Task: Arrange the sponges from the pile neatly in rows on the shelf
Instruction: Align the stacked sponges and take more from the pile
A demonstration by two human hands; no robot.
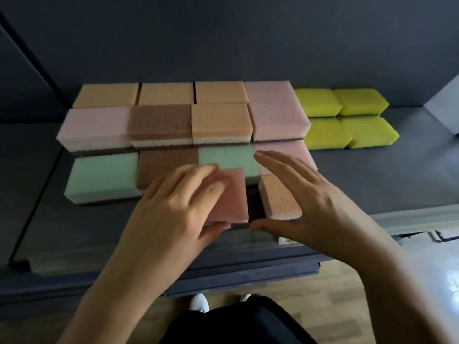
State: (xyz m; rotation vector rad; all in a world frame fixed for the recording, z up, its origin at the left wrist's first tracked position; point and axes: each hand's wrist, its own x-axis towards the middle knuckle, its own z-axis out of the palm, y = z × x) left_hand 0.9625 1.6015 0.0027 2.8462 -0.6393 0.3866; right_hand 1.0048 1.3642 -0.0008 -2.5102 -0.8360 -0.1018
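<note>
One pink sponge [232,194] sits pinched in the left hand [173,209]; just right of it, the right hand [305,202], flat and uncurled, covers an orange sponge [278,198].

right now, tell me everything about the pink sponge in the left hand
The pink sponge is a rectangular foam block with a salmon top. The left hand grips it, fingers across its top, thumb at its near edge. It is near the shelf front, before a green sponge, a dark gap separating it from an orange sponge.
</note>
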